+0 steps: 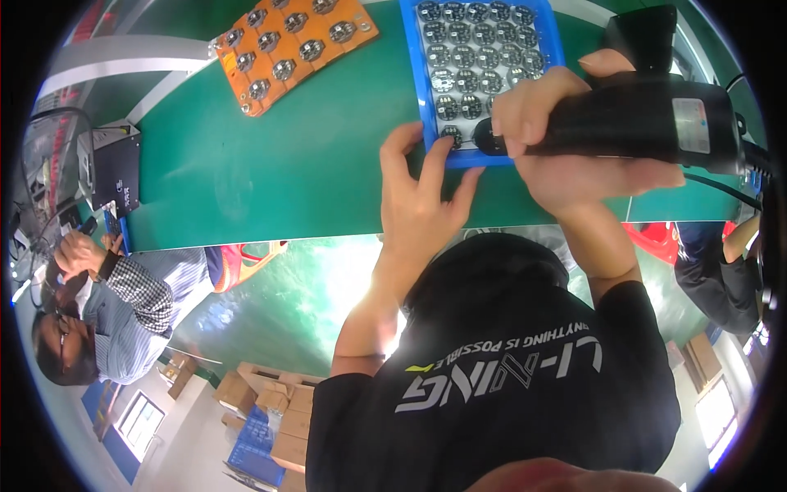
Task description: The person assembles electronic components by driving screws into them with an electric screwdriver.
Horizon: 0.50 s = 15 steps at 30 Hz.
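My right hand is wrapped round a thick black electric screwdriver, which lies sideways with its dark tip end toward the left. That tip end is over the near edge of a blue tray with a white bed. Rows of small round circuit boards fill the tray. My left hand is at the tray's near left corner with its fingers apart. One fingertip rests at the board in that corner, close to the tool's tip; another lies along the tray's left rim.
An orange fixture plate carrying several round boards lies on the green table, left of the tray. A black box-like thing stands beyond the screwdriver. A cable trails off to the right. Co-workers sit at the left and right.
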Available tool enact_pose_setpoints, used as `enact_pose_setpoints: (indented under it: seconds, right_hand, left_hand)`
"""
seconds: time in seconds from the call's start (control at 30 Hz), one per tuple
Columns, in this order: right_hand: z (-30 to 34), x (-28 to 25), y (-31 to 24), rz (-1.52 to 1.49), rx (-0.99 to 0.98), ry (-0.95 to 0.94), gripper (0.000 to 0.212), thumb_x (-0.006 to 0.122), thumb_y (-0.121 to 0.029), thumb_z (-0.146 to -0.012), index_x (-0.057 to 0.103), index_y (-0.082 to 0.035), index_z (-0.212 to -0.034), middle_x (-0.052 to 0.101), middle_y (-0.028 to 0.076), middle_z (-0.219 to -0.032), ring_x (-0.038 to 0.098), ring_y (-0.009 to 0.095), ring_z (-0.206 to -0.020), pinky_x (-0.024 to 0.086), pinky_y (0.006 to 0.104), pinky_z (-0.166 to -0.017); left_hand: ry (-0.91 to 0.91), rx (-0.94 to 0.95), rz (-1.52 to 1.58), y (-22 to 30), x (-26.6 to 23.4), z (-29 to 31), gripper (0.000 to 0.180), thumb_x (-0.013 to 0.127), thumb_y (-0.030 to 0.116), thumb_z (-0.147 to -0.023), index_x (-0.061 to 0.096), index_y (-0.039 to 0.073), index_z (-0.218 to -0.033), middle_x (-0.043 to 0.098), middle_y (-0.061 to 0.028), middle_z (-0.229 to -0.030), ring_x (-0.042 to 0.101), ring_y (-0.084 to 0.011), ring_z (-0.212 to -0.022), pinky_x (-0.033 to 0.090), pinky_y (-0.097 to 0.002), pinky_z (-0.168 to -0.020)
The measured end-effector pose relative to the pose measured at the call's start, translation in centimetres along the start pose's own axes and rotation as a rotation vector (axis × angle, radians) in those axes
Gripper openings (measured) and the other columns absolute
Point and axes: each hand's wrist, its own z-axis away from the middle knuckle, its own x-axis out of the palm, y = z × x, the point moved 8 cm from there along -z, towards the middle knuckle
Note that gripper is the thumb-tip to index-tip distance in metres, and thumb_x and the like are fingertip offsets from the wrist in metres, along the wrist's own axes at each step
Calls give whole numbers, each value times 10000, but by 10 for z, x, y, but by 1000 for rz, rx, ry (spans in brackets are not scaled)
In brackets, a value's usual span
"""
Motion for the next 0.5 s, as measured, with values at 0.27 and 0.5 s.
enact_pose_setpoints:
  seconds: [0.27, 0.5]
  right_hand:
    - [5, -1, 6, 7, 29, 41, 1084, 307, -1000, -604, 410, -159, -1280, 522, 70, -636, 474, 191, -481, 407, 345, -507]
    - [5, 2, 10, -24, 22, -37, 1077, 320, -999, -597, 419, -162, -1268, 523, 64, -649, 470, 182, -480, 406, 341, -513]
  left_hand:
    - [-4, -11, -7, -4, -1, 1, 412, 827, 100, -681, 640, -19, -1028, 502, -215, -1177, 582, -354, -984, 515, -406, -805]
    - [3, 8, 11, -2, -4, -2, 427, 834, 99, -672, 647, -27, -1034, 504, -209, -1171, 582, -339, -969, 515, -402, -789]
